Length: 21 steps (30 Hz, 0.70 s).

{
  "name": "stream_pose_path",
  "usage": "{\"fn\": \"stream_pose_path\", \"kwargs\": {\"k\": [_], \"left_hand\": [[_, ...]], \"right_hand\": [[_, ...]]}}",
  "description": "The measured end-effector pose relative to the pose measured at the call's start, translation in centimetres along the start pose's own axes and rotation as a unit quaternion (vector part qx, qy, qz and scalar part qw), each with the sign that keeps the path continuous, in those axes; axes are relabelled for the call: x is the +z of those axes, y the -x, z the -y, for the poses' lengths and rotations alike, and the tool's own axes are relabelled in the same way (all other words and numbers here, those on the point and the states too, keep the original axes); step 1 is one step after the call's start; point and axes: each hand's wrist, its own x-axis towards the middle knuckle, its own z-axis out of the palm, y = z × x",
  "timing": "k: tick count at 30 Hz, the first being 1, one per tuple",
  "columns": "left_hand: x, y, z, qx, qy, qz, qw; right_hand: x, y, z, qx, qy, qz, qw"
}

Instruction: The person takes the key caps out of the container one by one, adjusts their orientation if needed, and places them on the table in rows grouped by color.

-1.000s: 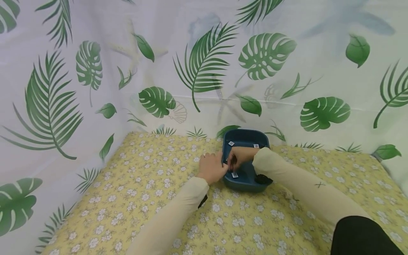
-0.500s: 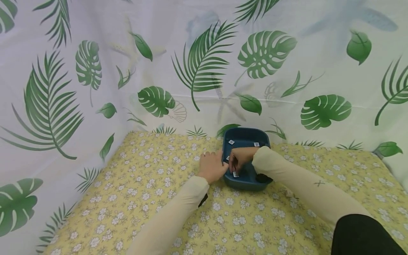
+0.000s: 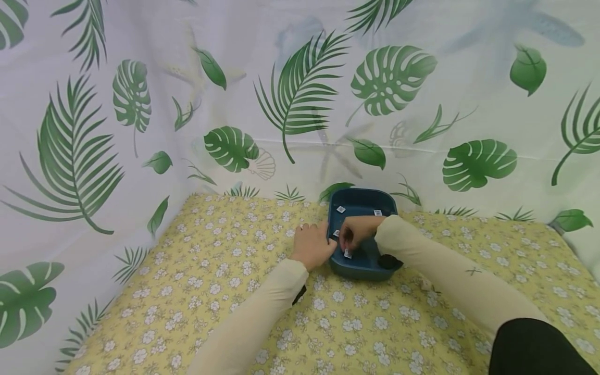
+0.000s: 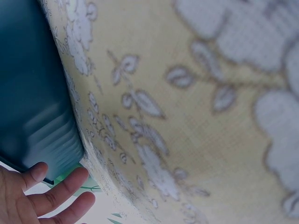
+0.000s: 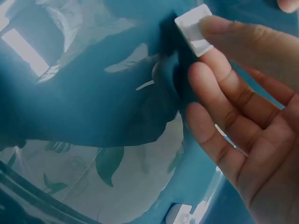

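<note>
A dark blue plastic basin (image 3: 361,273) stands on the tablecloth. Inside it my right hand (image 3: 357,229) pinches a small white square tile (image 5: 190,27) between thumb and index finger, close to the basin's floor. The same tile (image 3: 348,253) appears tilted below my fingertips in the head view. My left hand (image 3: 311,246) lies at the basin's left side, its thumb at the rim. In the left wrist view the left fingers (image 4: 60,191) are extended beside the basin wall. Other small white tiles lie in the basin: one back left (image 3: 340,209), one back right (image 3: 377,212), one by the left wall (image 3: 336,233).
A yellow flowered cloth (image 3: 225,271) covers the table around the basin. Behind it hangs a white curtain (image 3: 290,172) with green leaf prints, close to the basin's far end. A dark rounded object (image 3: 534,346) is at the lower right.
My right fingers came down to the tile near the basin's front left and now pinch it, tilting it and shifting it slightly. The left hand has stayed in place.
</note>
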Motion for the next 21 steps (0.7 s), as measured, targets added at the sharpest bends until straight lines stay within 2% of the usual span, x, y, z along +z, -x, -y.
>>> {"fn": "stream_pose_path", "kwargs": {"k": [7, 14, 21], "left_hand": [[0.2, -0.2, -0.2, 0.001, -0.003, 0.001, 1.0000], [0.3, -0.3, -0.2, 0.000, -0.005, -0.003, 1.0000], [0.2, 0.0, -0.2, 0.002, -0.001, -0.012, 0.9999]], "right_hand": [[-0.4, 1.1, 0.0, -0.012, -0.008, -0.035, 0.999], [-0.8, 2.5, 0.7, 0.006, -0.027, -0.065, 0.997], [-1.6, 4.5, 1.5, 0.003, -0.024, -0.120, 0.992]]}}
